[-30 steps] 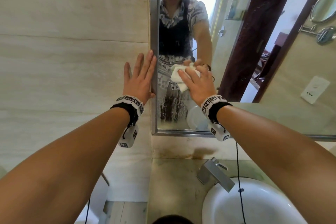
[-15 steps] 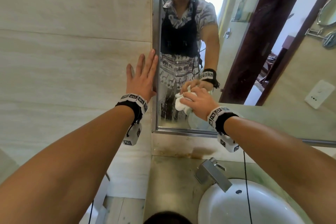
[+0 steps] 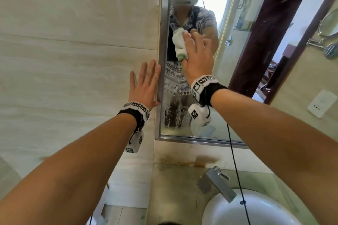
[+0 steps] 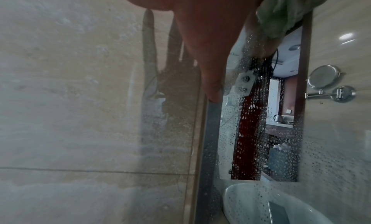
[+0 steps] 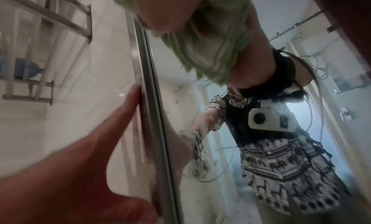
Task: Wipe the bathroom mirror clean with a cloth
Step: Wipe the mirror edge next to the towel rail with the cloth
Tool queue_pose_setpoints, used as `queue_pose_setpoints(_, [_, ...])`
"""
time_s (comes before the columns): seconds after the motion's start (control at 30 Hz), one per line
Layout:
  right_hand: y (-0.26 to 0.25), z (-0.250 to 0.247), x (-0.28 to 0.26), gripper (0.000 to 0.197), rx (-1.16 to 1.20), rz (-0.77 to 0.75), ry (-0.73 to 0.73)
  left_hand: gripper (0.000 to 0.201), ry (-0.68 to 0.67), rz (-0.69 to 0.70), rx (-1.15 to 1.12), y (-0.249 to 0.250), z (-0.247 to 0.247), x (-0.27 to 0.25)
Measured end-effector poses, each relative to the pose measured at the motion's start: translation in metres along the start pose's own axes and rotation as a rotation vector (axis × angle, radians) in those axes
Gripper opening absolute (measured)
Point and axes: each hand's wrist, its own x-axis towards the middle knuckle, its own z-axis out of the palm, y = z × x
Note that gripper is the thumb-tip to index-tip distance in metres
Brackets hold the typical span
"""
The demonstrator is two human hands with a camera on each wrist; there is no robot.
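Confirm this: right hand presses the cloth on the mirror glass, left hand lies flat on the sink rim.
Not quite. The left hand lies flat on the wall tile beside the mirror frame, not on the sink; the head view shows it. The right hand does press the cloth on the glass.

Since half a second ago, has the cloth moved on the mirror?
Yes. The cloth under the right hand has gone up the mirror, farther from its bottom frame.

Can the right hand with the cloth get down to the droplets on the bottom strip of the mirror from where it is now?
Probably yes. The right hand presses the cloth on the mirror above the droplets, with bare glass between. The left hand lies flat on the wall beside the frame, out of that path.
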Motion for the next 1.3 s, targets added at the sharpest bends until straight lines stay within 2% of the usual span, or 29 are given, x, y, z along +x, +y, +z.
queue_pose_setpoints(0.07, [-0.004, 0.013, -0.012, 0.072, -0.026, -0.047, 0.045, 0.15, 0.017, 0.0, -0.012, 0.0, 0.004, 0.001])
queue_pose_setpoints(0.17, [-0.006, 0.038, -0.055, 0.072, -0.052, -0.216, -0.04, 0.149, 0.028, 0.016, -0.014, 0.0, 0.006, 0.001])
queue_pose_setpoints(0.27, [-0.012, 0.056, -0.088, 0.068, -0.036, -0.203, -0.057, 0.147, 0.048, 0.004, -0.019, -0.001, 0.009, 0.001])
queue_pose_setpoints(0.33, [-0.012, 0.061, -0.095, 0.063, -0.037, -0.202, -0.044, 0.147, 0.046, 0.002, -0.013, 0.0, 0.008, 0.001])
queue_pose_setpoints(0.5, [-0.001, 0.055, -0.102, 0.063, -0.12, -0.327, -0.147, 0.146, 0.045, 0.006, -0.003, 0.0, 0.008, 0.001])
queue_pose_setpoints(0.73, [0.006, 0.055, -0.113, 0.061, -0.06, -0.432, -0.183, 0.143, 0.037, -0.023, -0.008, 0.007, 0.004, -0.001])
queue_pose_setpoints(0.93, [0.017, 0.066, -0.139, 0.061, -0.043, -0.53, -0.287, 0.123, 0.077, -0.067, -0.012, 0.012, 0.01, -0.004])
queue_pose_setpoints(1.1, [0.026, 0.07, -0.165, 0.049, -0.048, -0.683, -0.363, 0.134, -0.007, -0.096, -0.011, 0.018, 0.007, -0.019])
queue_pose_setpoints(1.17, [0.027, 0.067, -0.175, 0.047, 0.02, -0.655, -0.372, 0.137, -0.037, -0.107, -0.021, 0.019, 0.008, -0.028])
queue_pose_setpoints(1.3, [0.029, 0.045, -0.179, 0.042, 0.152, -0.398, -0.238, 0.138, -0.09, -0.106, -0.035, 0.019, 0.016, -0.043])
